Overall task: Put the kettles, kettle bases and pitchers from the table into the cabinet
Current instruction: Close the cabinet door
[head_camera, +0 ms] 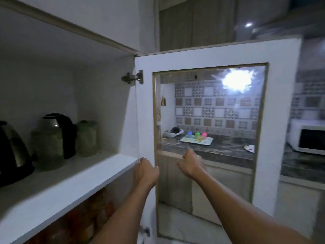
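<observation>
On the white cabinet shelf (58, 189) stand a dark steel kettle (12, 152) at the far left and a second steel kettle with a black handle (58, 124) behind a green-tinted pitcher (48, 148). Another green pitcher (87, 138) stands to their right near the cabinet's side wall. My left hand (146, 170) is a loose fist at the shelf's right end, against the open door's inner frame. My right hand (190, 164) is also curled, in front of the door's glass pane. Neither hand holds anything.
The cabinet door (283, 120) is swung wide open to the right, with a hinge (132, 77) at its top. Through its glass I see a dark countertop (219, 147) with a white tray of coloured cups (197, 139). A white microwave (307, 136) stands at the right. Jars fill the lower shelf (79, 224).
</observation>
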`<state>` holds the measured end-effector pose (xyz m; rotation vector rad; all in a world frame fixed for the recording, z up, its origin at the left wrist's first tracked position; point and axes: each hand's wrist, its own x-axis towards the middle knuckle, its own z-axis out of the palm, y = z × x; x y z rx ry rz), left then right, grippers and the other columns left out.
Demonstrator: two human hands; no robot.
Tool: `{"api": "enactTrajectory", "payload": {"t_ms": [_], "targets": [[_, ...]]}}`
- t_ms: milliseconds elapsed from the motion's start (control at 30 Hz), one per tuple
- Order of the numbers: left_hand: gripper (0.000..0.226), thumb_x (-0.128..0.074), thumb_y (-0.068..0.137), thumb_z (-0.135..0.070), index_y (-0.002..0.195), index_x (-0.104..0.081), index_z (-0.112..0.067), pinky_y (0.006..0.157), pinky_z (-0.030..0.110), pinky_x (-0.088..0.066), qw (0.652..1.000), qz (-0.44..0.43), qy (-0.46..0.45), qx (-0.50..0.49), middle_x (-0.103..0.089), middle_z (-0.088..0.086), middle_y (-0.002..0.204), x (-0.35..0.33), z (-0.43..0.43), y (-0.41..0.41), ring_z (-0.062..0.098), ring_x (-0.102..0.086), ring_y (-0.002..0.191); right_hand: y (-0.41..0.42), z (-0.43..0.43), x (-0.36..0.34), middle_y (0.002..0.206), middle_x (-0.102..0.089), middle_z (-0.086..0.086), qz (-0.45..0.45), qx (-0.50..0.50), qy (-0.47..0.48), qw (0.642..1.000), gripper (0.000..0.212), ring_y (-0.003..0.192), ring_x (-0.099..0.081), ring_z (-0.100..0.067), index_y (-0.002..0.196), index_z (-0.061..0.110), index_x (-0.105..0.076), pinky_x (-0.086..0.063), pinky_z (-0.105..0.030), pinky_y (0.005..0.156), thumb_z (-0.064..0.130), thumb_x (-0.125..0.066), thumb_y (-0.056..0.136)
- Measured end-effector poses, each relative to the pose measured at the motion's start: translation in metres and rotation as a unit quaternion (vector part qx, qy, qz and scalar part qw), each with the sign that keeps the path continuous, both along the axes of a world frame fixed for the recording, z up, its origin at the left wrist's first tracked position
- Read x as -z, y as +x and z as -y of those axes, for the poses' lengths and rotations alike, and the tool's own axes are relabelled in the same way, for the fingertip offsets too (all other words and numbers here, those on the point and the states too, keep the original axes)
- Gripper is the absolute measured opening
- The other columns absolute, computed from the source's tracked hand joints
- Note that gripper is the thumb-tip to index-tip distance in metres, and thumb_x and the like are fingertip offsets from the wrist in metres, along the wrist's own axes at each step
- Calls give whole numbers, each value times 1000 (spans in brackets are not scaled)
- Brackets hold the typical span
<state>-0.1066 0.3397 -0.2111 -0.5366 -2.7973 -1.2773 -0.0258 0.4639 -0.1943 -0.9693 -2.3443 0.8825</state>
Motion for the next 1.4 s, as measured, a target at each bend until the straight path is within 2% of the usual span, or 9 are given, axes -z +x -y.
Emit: {"api": "enactTrajectory", "payload": {"t_ms": [267, 367, 433, 567, 700, 800, 933, 1267, 1400], "targets": [[55, -63, 85, -29, 132, -45, -8, 95, 40, -47, 976, 21, 32, 217, -54, 16, 134, 1, -146, 195, 34, -53, 121, 228, -125, -8, 107, -66, -16, 0, 207, 10, 978, 27, 107, -64, -35, 105, 9, -57, -44, -31, 77, 26, -61, 85], [61, -64, 87, -30, 137, -39, -7, 98, 42, -46, 965, 10, 40, 260, -47, 17, 138, -3, -182, 240, 36, -49, 125, 274, -159, -21, 74, -57, -13, -29, 263, 14, 964, 10, 69, -56, -27, 79, 13, -57, -38, -29, 61, 22, -59, 78], [61, -64, 88, -29, 137, -36, -6, 101, 43, -43, 962, -5, 42, 270, -43, 18, 140, -8, -204, 257, 37, -47, 127, 285, -175, -32, 61, -43, -6, -59, 271, 11, 961, 21, 54, -38, -22, 64, 15, -45, -32, -29, 56, 22, -61, 77], [62, -67, 87, -28, 137, -35, -7, 103, 43, -42, 960, -22, 70, 272, -41, 16, 141, -12, -248, 265, 35, -46, 129, 279, -202, -48, 61, -53, -7, -103, 266, 40, 958, 28, 60, -53, -25, 64, 12, -54, -44, -31, 61, 29, -65, 84], [61, -68, 87, -29, 134, -35, -5, 102, 43, -42, 958, -82, 101, 254, -42, 19, 138, -20, -292, 259, 37, -45, 128, 253, -234, -67, 65, -48, -3, -137, 232, 26, 963, 35, 59, -44, -22, 68, 17, -43, -43, -33, 68, 38, -62, 88], [59, -67, 88, -31, 133, -36, -8, 98, 44, -43, 958, -126, 126, 225, -40, 17, 136, -35, -324, 245, 36, -44, 124, 233, -258, -93, 105, -62, -11, -197, 192, -19, 961, 40, 92, -58, -29, 107, 10, -55, -48, -41, 83, 45, -61, 88], [60, -68, 86, -39, 130, -37, -14, 94, 44, -47, 960, -165, 138, 181, -37, 12, 133, -46, -355, 224, 31, -43, 121, 203, -284, -121, 141, -50, -8, -264, 140, -72, 952, 70, 127, -50, -29, 145, 10, -38, -44, -45, 104, 50, -57, 91], [86, -77, 73, -51, 136, -33, -13, 97, 34, -43, 962, -221, 138, 83, -36, 9, 135, -33, -386, 234, 24, -39, 122, 182, -325, -117, 125, -67, -13, -240, 94, -28, 966, 62, 114, -63, -35, 132, 7, -56, -53, -46, 97, 52, -60, 90], [98, -80, 68, -51, 141, -28, -11, 99, 34, -42, 964, -228, 134, -1, -35, 12, 139, -28, -384, 263, 27, -39, 124, 204, -312, -108, 100, -65, -4, -262, 55, 21, 963, 46, 98, -63, -31, 113, 12, -62, -45, -35, 80, 52, -60, 90]]}}
